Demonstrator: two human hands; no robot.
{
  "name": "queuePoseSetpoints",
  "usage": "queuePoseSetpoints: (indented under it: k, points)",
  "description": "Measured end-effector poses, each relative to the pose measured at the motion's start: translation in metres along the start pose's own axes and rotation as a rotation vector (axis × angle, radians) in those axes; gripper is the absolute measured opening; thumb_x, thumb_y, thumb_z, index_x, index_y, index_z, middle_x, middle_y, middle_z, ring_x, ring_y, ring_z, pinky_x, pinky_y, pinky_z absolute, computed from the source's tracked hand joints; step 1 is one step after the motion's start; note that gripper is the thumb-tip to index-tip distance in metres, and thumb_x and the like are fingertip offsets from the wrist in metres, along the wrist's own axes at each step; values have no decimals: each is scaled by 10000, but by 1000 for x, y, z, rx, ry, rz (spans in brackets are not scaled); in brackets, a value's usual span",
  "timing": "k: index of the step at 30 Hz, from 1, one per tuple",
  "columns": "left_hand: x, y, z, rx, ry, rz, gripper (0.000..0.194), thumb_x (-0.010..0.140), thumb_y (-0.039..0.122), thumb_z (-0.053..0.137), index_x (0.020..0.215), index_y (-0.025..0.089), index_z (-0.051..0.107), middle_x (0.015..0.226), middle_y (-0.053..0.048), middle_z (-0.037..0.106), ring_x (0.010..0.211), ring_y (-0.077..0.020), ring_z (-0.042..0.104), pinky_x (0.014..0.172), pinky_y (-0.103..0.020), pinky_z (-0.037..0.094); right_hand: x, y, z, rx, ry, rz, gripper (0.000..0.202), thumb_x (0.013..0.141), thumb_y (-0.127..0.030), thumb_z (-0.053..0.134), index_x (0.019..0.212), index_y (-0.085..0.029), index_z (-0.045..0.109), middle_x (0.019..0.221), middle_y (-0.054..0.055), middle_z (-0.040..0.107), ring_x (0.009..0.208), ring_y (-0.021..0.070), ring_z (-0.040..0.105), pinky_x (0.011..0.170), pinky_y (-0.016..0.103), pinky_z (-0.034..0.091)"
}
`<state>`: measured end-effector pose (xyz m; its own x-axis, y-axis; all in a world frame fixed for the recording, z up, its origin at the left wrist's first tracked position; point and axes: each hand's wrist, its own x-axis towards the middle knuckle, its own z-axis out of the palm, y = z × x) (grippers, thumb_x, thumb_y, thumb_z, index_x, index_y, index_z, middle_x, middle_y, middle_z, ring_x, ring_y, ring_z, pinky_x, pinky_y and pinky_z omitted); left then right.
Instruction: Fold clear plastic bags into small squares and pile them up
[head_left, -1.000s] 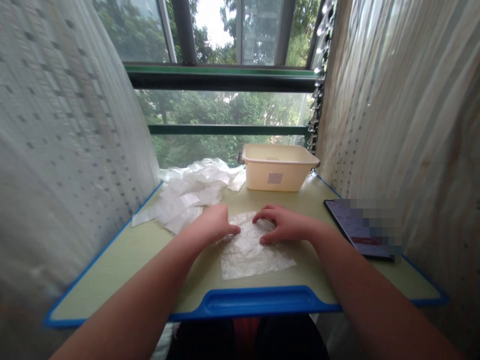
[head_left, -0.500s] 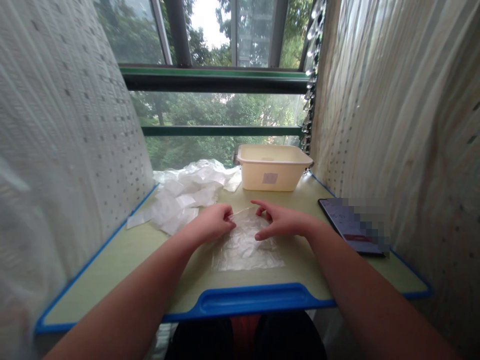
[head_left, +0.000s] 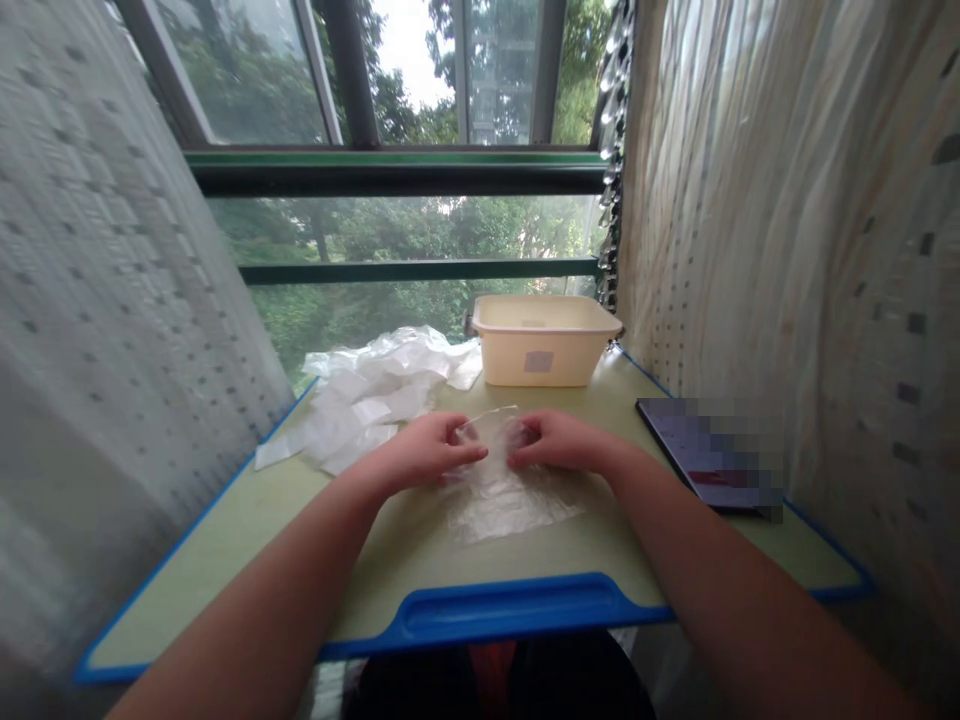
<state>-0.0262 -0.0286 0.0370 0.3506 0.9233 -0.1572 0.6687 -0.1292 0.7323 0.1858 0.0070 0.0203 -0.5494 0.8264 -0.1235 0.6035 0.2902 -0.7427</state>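
Observation:
A clear, crinkled plastic bag (head_left: 499, 500) lies on the pale green table (head_left: 397, 570), its upper part raised between my two hands. My left hand (head_left: 442, 447) is closed on the bag's left side, with the thumb lying over the film. On the right side, my right hand (head_left: 551, 441) has its fingers curled round the bag and its thumb pointing inward. Some fingertips are behind the film and only partly visible.
White and clear bags (head_left: 367, 395) lie in a loose pile at the back left. A cream plastic bin (head_left: 544, 345) stands at the back by the window. At the right lies a dark-edged tablet (head_left: 705, 455), partly pixelated.
My right hand has gone from spread fingers to curled round the bag's right side. The top of the bag is lifted more, and its lower end has shifted slightly right.

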Motion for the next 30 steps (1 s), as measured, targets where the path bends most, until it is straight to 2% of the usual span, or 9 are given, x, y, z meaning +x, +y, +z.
queuePoseSetpoints:
  k: [4, 9, 13, 17, 20, 25, 30]
  points:
    - [3, -4, 1, 64, 65, 86, 273, 705, 397, 552, 884, 193, 585, 667, -2, 643, 567, -149, 601, 522, -242, 453, -3, -5, -4, 35, -45, -34, 383, 617, -354, 678, 950, -168, 642, 796, 14, 648, 696, 146, 568, 602, 231, 419]
    - [8, -9, 3, 142, 151, 135, 193, 716, 355, 534, 793, 193, 604, 639, 6, 646, 579, -151, 603, 536, -236, 433, -4, -3, -7, -9, -44, -73, 506, 601, -290, 688, 1090, -198, 592, 783, -9, 630, 692, 135, 553, 621, 233, 417]
    - [8, -8, 3, 113, 136, 140, 197, 727, 353, 521, 783, 186, 609, 653, 4, 641, 558, -137, 595, 526, -225, 428, -3, 1, -5, 15, -80, -59, 403, 609, -260, 671, 1001, -185, 619, 744, -7, 620, 650, 129, 546, 579, 227, 414]
    - [4, -5, 1, 170, 134, 170, 288, 728, 449, 519, 803, 187, 615, 656, -2, 634, 581, -149, 584, 515, -229, 408, -2, 1, -4, 9, -43, -63, 254, 636, -285, 644, 855, -155, 637, 695, -2, 601, 610, 123, 529, 529, 214, 391]
    - [3, -5, -1, 202, 139, 172, 323, 692, 464, 562, 845, 183, 609, 643, 0, 627, 583, -159, 576, 510, -234, 400, -1, 1, -5, 11, -12, -72, 271, 656, -327, 626, 864, -155, 646, 643, -16, 566, 568, 108, 495, 493, 205, 356]
    - [4, -9, 0, 182, 141, 186, 241, 681, 366, 592, 843, 189, 608, 688, -5, 652, 634, -162, 603, 568, -237, 426, -2, 0, -5, 45, -11, -53, 266, 663, -357, 617, 814, -142, 650, 643, -14, 573, 561, 102, 484, 488, 205, 346]
    - [9, -11, 2, 220, 180, 210, 172, 682, 308, 590, 799, 186, 619, 686, -6, 657, 644, -163, 601, 580, -238, 424, -3, 0, -6, 67, -62, -63, 329, 631, -336, 657, 914, -170, 639, 672, -21, 590, 586, 105, 502, 524, 207, 369]
